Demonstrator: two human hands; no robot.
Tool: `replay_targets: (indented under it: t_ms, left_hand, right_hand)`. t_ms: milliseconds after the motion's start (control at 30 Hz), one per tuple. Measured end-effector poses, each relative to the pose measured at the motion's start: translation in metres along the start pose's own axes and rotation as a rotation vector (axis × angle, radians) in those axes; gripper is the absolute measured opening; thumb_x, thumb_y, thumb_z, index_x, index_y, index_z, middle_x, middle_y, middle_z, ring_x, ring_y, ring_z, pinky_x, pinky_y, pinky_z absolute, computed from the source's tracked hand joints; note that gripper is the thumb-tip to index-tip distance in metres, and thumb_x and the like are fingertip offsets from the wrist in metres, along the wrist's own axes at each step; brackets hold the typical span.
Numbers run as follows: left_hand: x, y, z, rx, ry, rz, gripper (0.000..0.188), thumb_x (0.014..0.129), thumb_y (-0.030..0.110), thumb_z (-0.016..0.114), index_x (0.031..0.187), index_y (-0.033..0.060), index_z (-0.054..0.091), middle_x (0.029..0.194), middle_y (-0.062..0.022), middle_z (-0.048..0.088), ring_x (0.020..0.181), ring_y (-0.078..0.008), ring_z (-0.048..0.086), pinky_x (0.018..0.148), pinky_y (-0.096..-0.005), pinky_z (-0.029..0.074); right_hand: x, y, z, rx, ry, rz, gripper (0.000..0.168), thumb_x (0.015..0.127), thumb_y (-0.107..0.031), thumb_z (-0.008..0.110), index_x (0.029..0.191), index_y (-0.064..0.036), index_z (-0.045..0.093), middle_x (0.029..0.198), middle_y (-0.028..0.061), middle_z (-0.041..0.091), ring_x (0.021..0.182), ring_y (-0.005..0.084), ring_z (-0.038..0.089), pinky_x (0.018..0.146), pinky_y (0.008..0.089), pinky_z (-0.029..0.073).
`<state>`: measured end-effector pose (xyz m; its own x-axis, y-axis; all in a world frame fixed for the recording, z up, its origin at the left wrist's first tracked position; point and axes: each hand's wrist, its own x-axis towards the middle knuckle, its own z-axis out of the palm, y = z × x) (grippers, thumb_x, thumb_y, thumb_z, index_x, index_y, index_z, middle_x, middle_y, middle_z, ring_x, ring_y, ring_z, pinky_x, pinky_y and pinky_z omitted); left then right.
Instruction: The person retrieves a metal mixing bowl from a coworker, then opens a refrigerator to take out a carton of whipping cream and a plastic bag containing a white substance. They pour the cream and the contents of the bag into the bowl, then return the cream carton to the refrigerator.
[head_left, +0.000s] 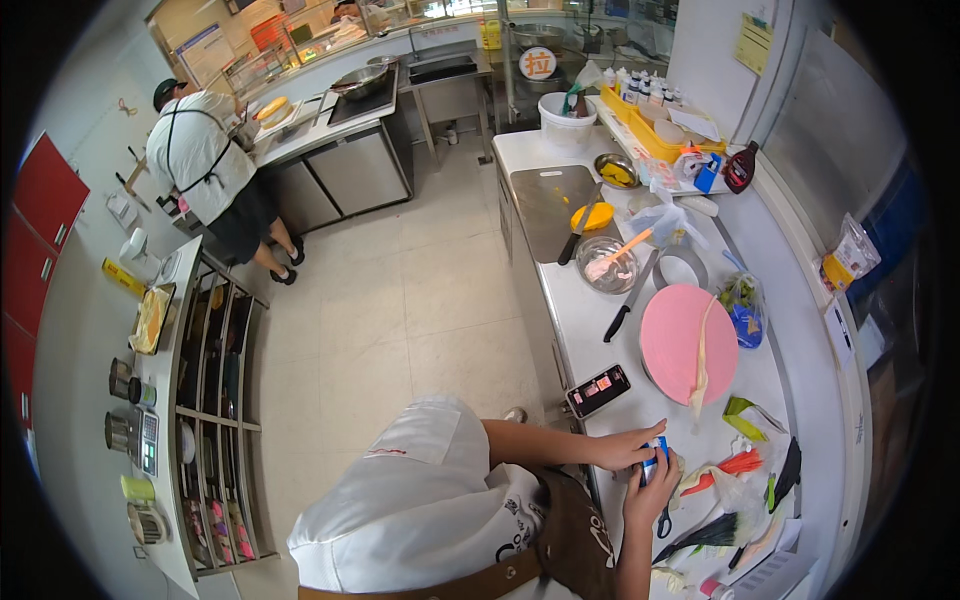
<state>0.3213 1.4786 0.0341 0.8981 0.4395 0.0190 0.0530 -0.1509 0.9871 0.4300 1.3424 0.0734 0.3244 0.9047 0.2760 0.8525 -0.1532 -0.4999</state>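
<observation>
My left hand (624, 448) and my right hand (654, 486) both hold a small blue-and-white box (654, 451) over the front edge of the white bench. The fingers hide part of it. Beyond my hands stands a round pink-frosted cake (675, 341), with a long pale limp strip (702, 360) across its top. A smartphone (598, 391) with a lit screen lies by the bench edge, left of my hands. Beside my right hand are dark-handled scissors (664, 523). Used piping bags, one with red-orange filling (739, 466) and one with black (705, 534), lie to the right.
Farther left along the bench are a black-handled knife (619, 322), a glass bowl (592, 279) with a spatula, a metal cake ring (701, 262) and a cut mango (598, 216) on a cutting board (529, 202). A co-worker (199, 150) stands at another counter. A shelf rack (217, 427) is behind me.
</observation>
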Motion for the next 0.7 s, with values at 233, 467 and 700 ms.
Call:
replay_targets:
  t_ms: [233, 467, 700]
  left_hand:
    - [0.001, -0.011, 0.027, 0.081, 0.262, -0.109, 0.057, 0.104, 0.031, 0.041, 0.151, -0.0007, 0.036, 0.151, -0.0237, 0.043, 0.142, -0.0403, 0.036, 0.119, -0.0421, 0.028]
    - [0.009, -0.011, 0.029, 0.204, 0.215, -0.165, 0.051, 0.103, 0.03, 0.04, 0.149, 0.0091, 0.044, 0.153, -0.0137, 0.045, 0.144, -0.045, 0.031, 0.12, -0.0466, 0.026]
    - [0.002, -0.003, 0.046, 0.28, 0.494, -0.227, 0.043, 0.102, 0.028, 0.045, 0.137, 0.0058, 0.056, 0.145, -0.0182, 0.052, 0.132, -0.0408, 0.047, 0.113, -0.0447, 0.036]
  right_hand:
    - [0.009, -0.005, -0.01, 0.008, -0.066, -0.017, 0.052, 0.084, -0.011, 0.069, 0.132, -0.002, 0.052, 0.135, 0.0257, 0.049, 0.123, 0.0468, 0.048, 0.104, 0.0516, 0.039]
    - [0.008, -0.003, -0.004, -0.064, -0.006, -0.072, 0.055, 0.085, -0.014, 0.069, 0.136, -0.005, 0.052, 0.131, 0.0266, 0.051, 0.119, 0.0472, 0.05, 0.102, 0.0525, 0.04]
    - [0.008, 0.0, -0.001, -0.098, -0.002, -0.084, 0.055, 0.085, -0.013, 0.069, 0.136, -0.005, 0.052, 0.131, 0.0263, 0.051, 0.117, 0.0468, 0.051, 0.1, 0.0527, 0.042]
